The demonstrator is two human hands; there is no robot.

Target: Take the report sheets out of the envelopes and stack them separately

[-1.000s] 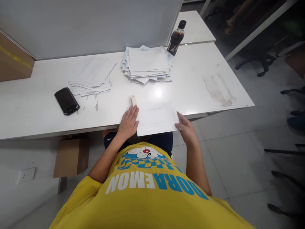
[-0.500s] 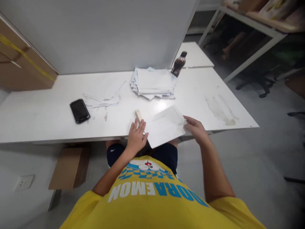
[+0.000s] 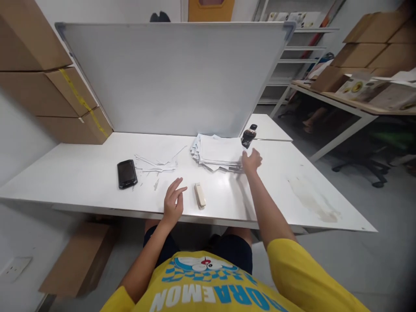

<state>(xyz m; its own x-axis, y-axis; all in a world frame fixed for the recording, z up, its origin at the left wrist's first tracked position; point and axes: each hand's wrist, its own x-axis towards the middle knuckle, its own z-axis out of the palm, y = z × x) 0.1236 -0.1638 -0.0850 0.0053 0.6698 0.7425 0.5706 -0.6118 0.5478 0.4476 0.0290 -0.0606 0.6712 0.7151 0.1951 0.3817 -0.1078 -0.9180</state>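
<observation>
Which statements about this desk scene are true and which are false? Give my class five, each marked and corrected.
1. The right hand is at the right side of the thick paper stack. True.
2. The left hand is gripping the cream stapler. False: the left hand is off to the stapler's left, apart from it.
3. The phone lies left of the stapler. True.
4. The stapler lies on top of the paper stack. False: it lies on the white table.
5. A whiteboard stands behind the paper stack. True.
</observation>
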